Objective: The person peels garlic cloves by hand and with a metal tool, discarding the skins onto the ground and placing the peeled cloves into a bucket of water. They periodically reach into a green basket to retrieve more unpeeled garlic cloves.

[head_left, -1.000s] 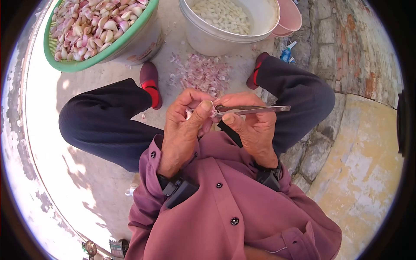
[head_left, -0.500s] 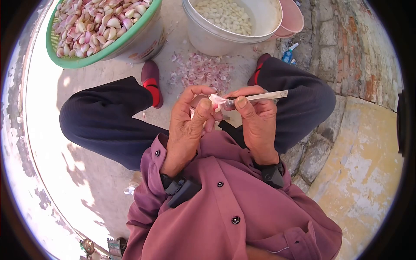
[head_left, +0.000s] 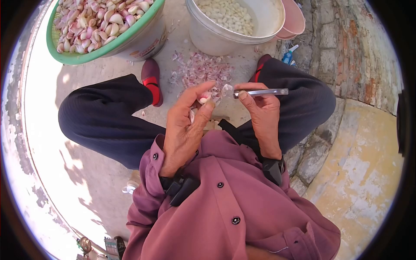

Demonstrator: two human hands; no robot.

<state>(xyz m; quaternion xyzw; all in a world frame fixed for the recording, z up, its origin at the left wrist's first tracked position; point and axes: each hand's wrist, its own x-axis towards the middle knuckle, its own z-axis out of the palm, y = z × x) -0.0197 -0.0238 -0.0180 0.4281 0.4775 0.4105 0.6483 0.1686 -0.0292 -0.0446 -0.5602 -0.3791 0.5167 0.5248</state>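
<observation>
Between the thumb and fingers of my left hand [head_left: 186,117] is a garlic clove [head_left: 204,99], pinkish and partly peeled; another pale clove shows against its palm. My right hand [head_left: 263,115] grips a small metal knife [head_left: 264,92] that points left, a short way from the clove. A thin piece of skin [head_left: 227,89] hangs by the knife's tip. Pink and white garlic skins [head_left: 203,71] lie scattered on the ground beyond both hands.
Unpeeled cloves fill a green-rimmed basket [head_left: 82,58] at the upper left. A white bucket [head_left: 212,41] holds peeled cloves, with a pink container [head_left: 294,19] beside it. A blue-and-white tube [head_left: 289,54] lies near the brick wall [head_left: 359,56].
My hands have moved apart. The knife has come away from the clove, with a bit of skin at its tip, and now lies more level.
</observation>
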